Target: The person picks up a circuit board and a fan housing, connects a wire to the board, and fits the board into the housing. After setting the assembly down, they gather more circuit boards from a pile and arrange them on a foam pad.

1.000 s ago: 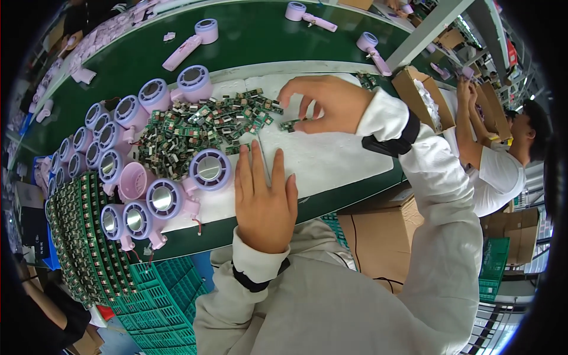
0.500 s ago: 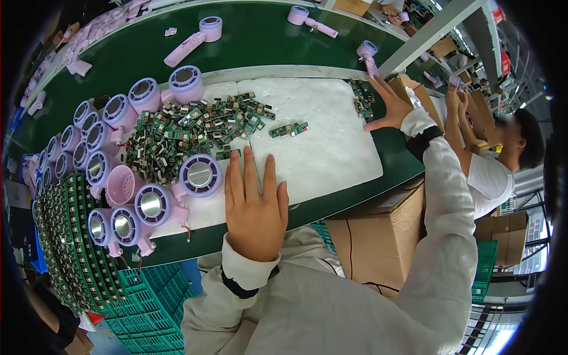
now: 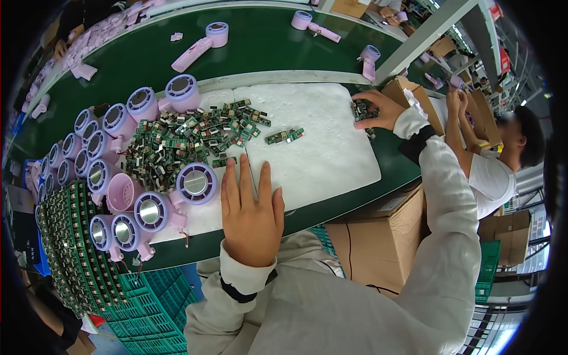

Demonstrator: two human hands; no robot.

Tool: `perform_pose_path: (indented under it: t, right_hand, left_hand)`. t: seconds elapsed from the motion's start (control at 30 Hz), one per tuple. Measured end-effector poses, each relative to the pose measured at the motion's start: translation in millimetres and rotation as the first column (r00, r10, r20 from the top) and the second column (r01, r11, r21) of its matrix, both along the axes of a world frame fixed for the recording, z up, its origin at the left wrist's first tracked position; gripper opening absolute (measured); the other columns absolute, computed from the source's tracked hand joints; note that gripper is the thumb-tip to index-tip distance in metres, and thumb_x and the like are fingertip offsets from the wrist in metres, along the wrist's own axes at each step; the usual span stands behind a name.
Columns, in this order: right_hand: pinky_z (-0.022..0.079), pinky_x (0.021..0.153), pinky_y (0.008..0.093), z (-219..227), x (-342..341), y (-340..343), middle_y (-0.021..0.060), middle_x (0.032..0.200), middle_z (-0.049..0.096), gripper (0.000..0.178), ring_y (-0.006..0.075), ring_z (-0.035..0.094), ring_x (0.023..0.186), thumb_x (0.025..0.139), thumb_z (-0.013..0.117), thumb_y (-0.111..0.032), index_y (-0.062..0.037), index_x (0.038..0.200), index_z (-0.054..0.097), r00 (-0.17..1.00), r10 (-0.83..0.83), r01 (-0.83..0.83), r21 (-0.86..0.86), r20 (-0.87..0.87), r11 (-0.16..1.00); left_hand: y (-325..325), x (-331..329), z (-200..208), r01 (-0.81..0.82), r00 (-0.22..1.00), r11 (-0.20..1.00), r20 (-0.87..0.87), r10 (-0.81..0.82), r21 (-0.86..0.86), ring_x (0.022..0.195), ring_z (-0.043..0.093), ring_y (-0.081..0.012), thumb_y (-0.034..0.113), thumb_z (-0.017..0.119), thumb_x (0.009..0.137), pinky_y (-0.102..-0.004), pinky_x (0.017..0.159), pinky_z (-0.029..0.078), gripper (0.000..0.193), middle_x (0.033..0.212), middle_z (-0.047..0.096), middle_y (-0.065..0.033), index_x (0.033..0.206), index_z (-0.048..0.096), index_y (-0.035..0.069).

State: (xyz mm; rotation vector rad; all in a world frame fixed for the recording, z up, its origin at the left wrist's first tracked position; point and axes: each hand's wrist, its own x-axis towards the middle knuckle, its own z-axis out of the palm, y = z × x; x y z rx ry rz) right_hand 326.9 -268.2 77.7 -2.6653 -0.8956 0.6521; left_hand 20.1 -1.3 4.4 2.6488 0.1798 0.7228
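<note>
My left hand (image 3: 253, 216) lies flat at the front edge of the white foam sheet (image 3: 322, 168), fingers spread, holding nothing. Its fingertips are close to a big heap of small green circuit boards (image 3: 177, 139). At the sheet's right edge, my right hand (image 3: 381, 111) curls its thumb and fingers around a small cluster of circuit boards (image 3: 362, 110); the palm side is hidden. Between the hands, a couple of boards (image 3: 284, 136) lie on the sheet. Left of my left hand rest lilac fan heads (image 3: 197, 183) with round silver centres.
Stacked circuit board panels (image 3: 74, 254) stand at the left above green crates (image 3: 148, 307). Beyond the sheet, a green conveyor belt (image 3: 260, 50) carries pink fan parts (image 3: 192, 54). A metal post (image 3: 423, 44) rises at the right, near a cardboard box (image 3: 378, 228) and a co-worker (image 3: 494, 177).
My right hand has drawn back slightly toward me and left, closing from a wide spread onto the circuit boards at the sheet's right edge. My left hand stays flat.
</note>
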Motion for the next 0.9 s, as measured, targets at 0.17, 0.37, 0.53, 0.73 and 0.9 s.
perform_pose_path:
  t: [0.17,0.37,0.53,0.73,0.9]
  right_hand:
    - [0.05,0.101,0.0361,-9,0,-17,0.0089,0.13,0.059,0.058,0.0256,0.058,0.119,0.084,0.086,-0.039,-0.0131,0.13,0.063,0.992,-0.122,0.122,0.09,-0.01,0.988]
    - [0.062,0.077,0.0326,-7,2,-15,0.0042,0.116,0.065,0.036,0.0174,0.065,0.102,0.089,0.083,-0.029,-0.0123,0.116,0.066,0.945,-0.243,0.278,0.144,-0.22,0.95]
    - [0.062,0.064,0.0292,7,4,-4,0.0025,0.115,0.065,0.025,0.0133,0.066,0.094,0.089,0.082,-0.02,-0.0103,0.107,0.066,0.956,-0.192,0.236,0.195,-0.222,0.952]
    - [0.056,0.085,0.0313,33,-4,49,0.0022,0.113,0.066,0.018,0.015,0.065,0.098,0.089,0.081,-0.015,-0.0069,0.098,0.068,0.992,0.125,-0.121,0.266,-0.001,0.956]
    - [0.05,0.09,0.0323,28,-51,155,0.0018,0.106,0.069,0.018,0.0148,0.063,0.101,0.09,0.08,-0.019,-0.0071,0.101,0.071,0.893,0.433,-0.362,0.371,-0.126,0.855]
  left_hand:
    - [1,1,0,0.016,1.0,1.0,0.009,-0.016,0.0,0.143,0.043,-0.0468,0.018,0.066,0.096,-0.0546,0.114,0.039,0.043,0.15,0.051,-0.0244,0.137,0.062,0.003]
    - [2,0,-3,0.0,1.0,1.0,0.026,0.0,-0.006,0.143,0.042,-0.0467,0.018,0.066,0.096,-0.0547,0.114,0.039,0.043,0.15,0.051,-0.024,0.137,0.062,0.004]
    - [0,-2,-2,-0.001,1.0,1.0,0.008,0.001,-0.001,0.144,0.041,-0.0458,0.022,0.064,0.098,-0.0533,0.116,0.037,0.043,0.15,0.05,-0.0257,0.136,0.063,0.002]
    - [0,-1,-4,0.0,1.0,1.0,0.023,0.0,-0.018,0.144,0.042,-0.0445,0.021,0.066,0.097,-0.0547,0.114,0.039,0.044,0.15,0.051,-0.0231,0.137,0.062,0.004]
    - [0,0,-5,-0.018,1.0,1.0,0.015,0.018,-0.007,0.144,0.042,-0.0447,0.021,0.066,0.097,-0.0548,0.113,0.039,0.044,0.15,0.051,-0.0236,0.137,0.062,0.004]
